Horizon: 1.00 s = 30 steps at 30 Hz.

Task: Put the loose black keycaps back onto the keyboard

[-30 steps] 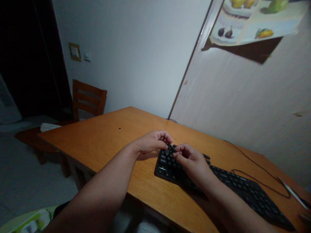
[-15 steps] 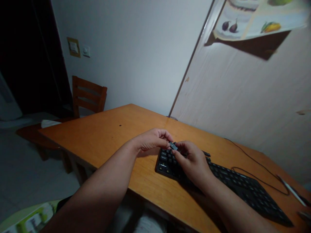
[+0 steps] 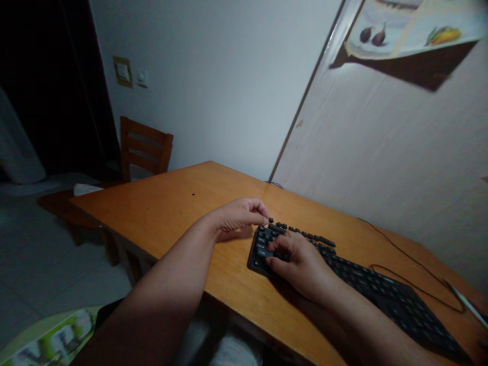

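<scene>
A black keyboard (image 3: 366, 284) lies on the orange wooden table (image 3: 160, 208), running toward the lower right. My right hand (image 3: 301, 262) rests on its left end, fingers curled and fingertips pressed down on the lower-left keys; what lies under the fingertips is hidden. My left hand (image 3: 238, 216) hovers just off the keyboard's top-left corner, fingers curled against the thumb with nothing visible in them.
The keyboard's thin black cable (image 3: 404, 254) loops along the table by the pale wall panel. A pen-like object (image 3: 467, 305) lies at the far right edge. A wooden chair (image 3: 145, 147) stands beyond the table's far left corner. A poster (image 3: 412, 28) hangs at the top right.
Both hands held a small keycap between their fingertips above the keyboard. My right hand has dropped onto the left-end keys, and my left hand has drawn slightly away.
</scene>
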Each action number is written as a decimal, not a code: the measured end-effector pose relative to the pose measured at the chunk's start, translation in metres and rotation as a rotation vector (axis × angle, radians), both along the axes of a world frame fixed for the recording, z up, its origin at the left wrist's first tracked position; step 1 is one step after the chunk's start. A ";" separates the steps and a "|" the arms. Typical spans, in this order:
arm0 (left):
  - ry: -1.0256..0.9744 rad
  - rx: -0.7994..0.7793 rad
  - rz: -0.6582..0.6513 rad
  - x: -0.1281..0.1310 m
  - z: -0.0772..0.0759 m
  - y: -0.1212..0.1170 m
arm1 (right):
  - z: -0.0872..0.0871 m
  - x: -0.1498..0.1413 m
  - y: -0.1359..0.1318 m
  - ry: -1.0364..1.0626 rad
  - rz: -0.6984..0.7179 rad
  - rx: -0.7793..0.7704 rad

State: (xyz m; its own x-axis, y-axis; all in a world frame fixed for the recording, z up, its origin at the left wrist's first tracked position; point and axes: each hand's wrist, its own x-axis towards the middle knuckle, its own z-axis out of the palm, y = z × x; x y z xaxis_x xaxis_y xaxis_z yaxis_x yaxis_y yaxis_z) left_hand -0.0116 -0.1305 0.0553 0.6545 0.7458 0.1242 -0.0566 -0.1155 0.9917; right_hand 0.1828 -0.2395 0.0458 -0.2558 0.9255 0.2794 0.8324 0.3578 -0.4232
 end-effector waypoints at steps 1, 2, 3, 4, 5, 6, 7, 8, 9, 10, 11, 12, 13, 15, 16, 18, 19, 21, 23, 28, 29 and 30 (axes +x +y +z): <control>0.019 -0.016 -0.015 0.000 -0.002 0.000 | 0.000 -0.001 -0.001 -0.016 -0.003 0.000; 0.037 -0.029 -0.035 0.001 -0.005 -0.001 | 0.000 -0.002 -0.001 -0.027 -0.006 0.001; 0.052 -0.036 -0.061 0.000 -0.007 -0.001 | 0.000 -0.003 -0.002 -0.034 -0.009 0.003; 0.065 -0.039 -0.093 0.000 -0.010 -0.001 | 0.000 -0.004 -0.002 -0.040 -0.012 0.005; 0.078 -0.035 -0.126 -0.001 -0.012 0.000 | 0.000 -0.005 -0.002 -0.044 -0.017 0.006; 0.095 -0.025 -0.153 -0.001 -0.013 0.000 | -0.001 -0.005 -0.002 -0.048 -0.021 0.004; 0.119 -0.010 -0.173 -0.002 -0.014 0.001 | -0.001 -0.005 -0.002 -0.051 -0.025 0.001; 0.147 0.006 -0.183 -0.004 -0.014 0.001 | -0.002 -0.004 -0.001 -0.054 -0.025 -0.005; 0.181 0.026 -0.184 -0.005 -0.013 0.001 | -0.002 -0.004 -0.001 -0.058 -0.025 -0.012; 0.220 0.050 -0.180 -0.005 -0.013 0.000 | -0.003 -0.003 0.000 -0.059 -0.024 -0.018; 0.260 0.077 -0.176 -0.006 -0.012 0.000 | -0.004 -0.002 0.001 -0.059 -0.020 -0.026; 0.302 0.106 -0.173 -0.006 -0.011 -0.001 | -0.004 -0.001 0.001 -0.055 -0.014 -0.035; 0.341 0.133 -0.170 -0.006 -0.010 -0.002 | -0.005 -0.001 0.002 -0.047 -0.008 -0.045; 0.409 0.180 -0.165 -0.005 -0.009 -0.005 | -0.005 0.000 0.002 -0.024 0.001 -0.064; 0.435 0.198 -0.165 -0.005 -0.009 -0.006 | -0.005 0.000 0.002 -0.014 0.005 -0.074; 0.468 0.231 -0.176 -0.004 -0.010 -0.006 | -0.004 0.000 0.001 -0.002 0.008 -0.087; 0.480 0.249 -0.184 -0.004 -0.010 -0.006 | -0.004 -0.001 0.001 0.001 0.012 -0.094; 0.505 0.288 -0.195 -0.004 -0.011 -0.006 | -0.004 -0.001 0.001 0.004 0.023 -0.104; 0.529 0.316 -0.189 -0.004 -0.011 -0.006 | -0.003 -0.001 0.001 0.007 0.032 -0.106; 0.581 0.318 -0.206 -0.005 -0.006 -0.007 | -0.002 -0.001 -0.001 -0.037 0.009 -0.097; 0.593 0.315 -0.210 -0.005 -0.005 -0.008 | -0.001 -0.002 -0.001 -0.048 0.002 -0.095; 0.605 0.312 -0.209 -0.006 -0.004 -0.008 | -0.001 -0.002 -0.002 -0.054 -0.001 -0.094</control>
State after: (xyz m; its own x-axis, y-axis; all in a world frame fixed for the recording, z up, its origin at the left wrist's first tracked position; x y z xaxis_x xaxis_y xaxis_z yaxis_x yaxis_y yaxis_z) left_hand -0.0173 -0.1387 0.0513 0.8015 0.5860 -0.1188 0.4414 -0.4458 0.7788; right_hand 0.1811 -0.2410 0.0452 -0.2669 0.9473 0.1774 0.8552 0.3176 -0.4095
